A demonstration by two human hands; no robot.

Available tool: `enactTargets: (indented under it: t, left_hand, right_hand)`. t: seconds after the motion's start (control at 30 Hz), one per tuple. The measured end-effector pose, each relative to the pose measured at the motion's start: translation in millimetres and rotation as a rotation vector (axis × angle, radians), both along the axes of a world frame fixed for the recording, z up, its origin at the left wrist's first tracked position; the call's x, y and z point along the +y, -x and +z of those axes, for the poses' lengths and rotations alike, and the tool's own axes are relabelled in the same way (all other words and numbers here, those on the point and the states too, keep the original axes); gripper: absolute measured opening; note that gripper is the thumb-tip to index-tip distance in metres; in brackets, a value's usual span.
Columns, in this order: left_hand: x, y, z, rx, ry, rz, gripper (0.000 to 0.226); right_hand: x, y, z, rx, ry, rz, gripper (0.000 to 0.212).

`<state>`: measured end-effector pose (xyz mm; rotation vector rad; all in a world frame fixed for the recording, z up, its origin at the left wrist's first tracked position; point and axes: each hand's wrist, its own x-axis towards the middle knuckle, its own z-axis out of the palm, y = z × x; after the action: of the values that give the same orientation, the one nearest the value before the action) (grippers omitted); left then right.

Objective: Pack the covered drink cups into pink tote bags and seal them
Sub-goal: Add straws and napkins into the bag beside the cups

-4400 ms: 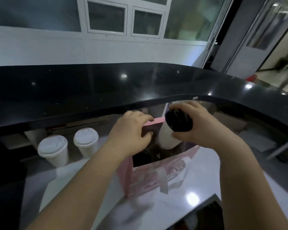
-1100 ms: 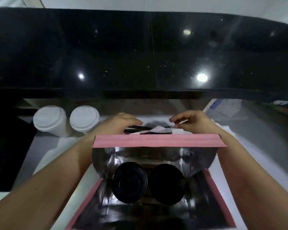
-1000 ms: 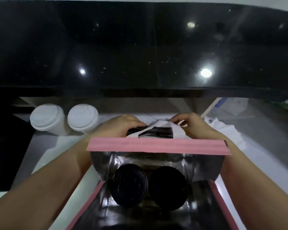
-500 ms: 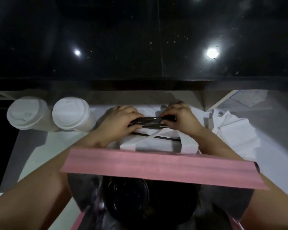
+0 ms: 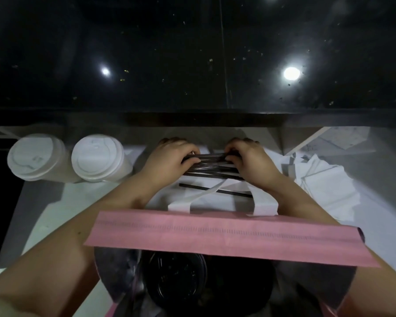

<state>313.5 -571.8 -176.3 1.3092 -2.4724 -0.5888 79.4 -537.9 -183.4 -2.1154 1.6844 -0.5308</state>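
Beyond the pink tote bag [image 5: 226,234], left hand [image 5: 169,160] and right hand [image 5: 252,159] each grip an end of the straw bundle [image 5: 212,164], which lies crosswise. I judge the bag's open mouth, black-lidded cup [image 5: 174,277] inside, lies back toward me, equally near both hands.

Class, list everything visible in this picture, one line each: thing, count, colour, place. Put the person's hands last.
Pink tote bag: one, pink, silvery lining, nearest the camera, open.
Bag handle: one, white, bag's far edge.
Black-lidded cup: one visible, black, inside the bag.
White-lidded cups: two, white, side by side, far left.
Straw bundle: several, black, between both hands.
Loose straw: one, black, lying nearer than the bundle.
Folded papers: pile, white, right.
Worktop: one, white, under everything.
Counter: one, glossy black, beyond.
Left hand: grips the bundle's left end.
Right hand: grips its right end.
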Motion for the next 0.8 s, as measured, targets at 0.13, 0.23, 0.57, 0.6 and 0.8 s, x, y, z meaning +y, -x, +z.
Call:
enactTargets:
  t: [0.13, 0.23, 0.57, 0.6, 0.8]
  left_hand:
    - [2.1, -1.1, 3.9, 0.016, 0.022, -0.001, 0.017]
    - [5.1, -5.3, 6.8, 0.019, 0.005, -0.011, 0.020]
    - [21.3, -35.4, 25.9, -0.005, -0.020, 0.045, 0.050]
    - [23.3, -38.0, 31.0, -0.018, -0.022, 0.033, 0.051]
    - [38.5, -54.8, 73.3, -0.055, 0.112, 0.011, 0.043]
  right_hand:
    - [-0.9, 2.8, 3.4, 0.137, 0.096, 0.098, 0.018]
    - [2.6, 4.8, 7.9, 0.119, 0.135, 0.111, 0.014]
    - [30.0, 26.7, 19.2, 0.162, 0.034, 0.001, 0.022]
    - [35.1, 29.9, 22.7, 0.151, 0.013, -0.022, 0.024]
    - [50.1, 37.7, 59.1, 0.232, -0.123, -0.122, 0.031]
